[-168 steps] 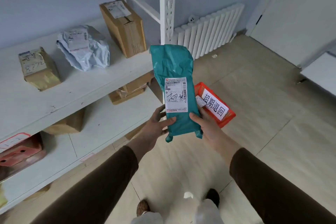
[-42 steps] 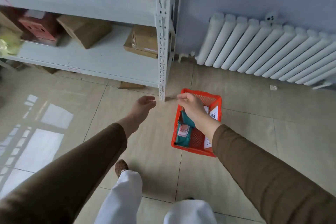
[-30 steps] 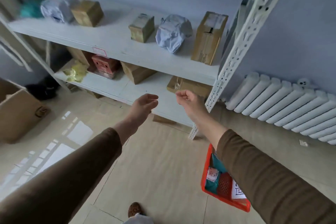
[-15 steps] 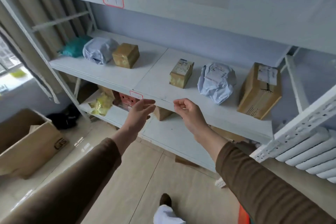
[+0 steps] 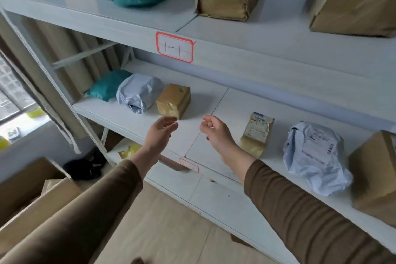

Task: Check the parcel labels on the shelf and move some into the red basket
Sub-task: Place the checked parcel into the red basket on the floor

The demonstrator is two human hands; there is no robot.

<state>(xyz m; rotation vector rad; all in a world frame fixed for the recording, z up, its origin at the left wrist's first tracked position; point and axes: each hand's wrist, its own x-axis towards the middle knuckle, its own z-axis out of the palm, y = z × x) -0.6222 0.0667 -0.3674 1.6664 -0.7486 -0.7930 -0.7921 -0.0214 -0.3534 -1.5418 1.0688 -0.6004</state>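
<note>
Middle shelf (image 5: 132, 111): teal bag (image 5: 107, 88), grey bag (image 5: 139, 93), taped brown box (image 5: 173, 100) touching, in row.

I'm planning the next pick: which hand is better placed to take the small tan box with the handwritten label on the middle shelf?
Probably the right hand: it is empty and hangs just beside the small tan box, while the left hand sits further away.
</note>
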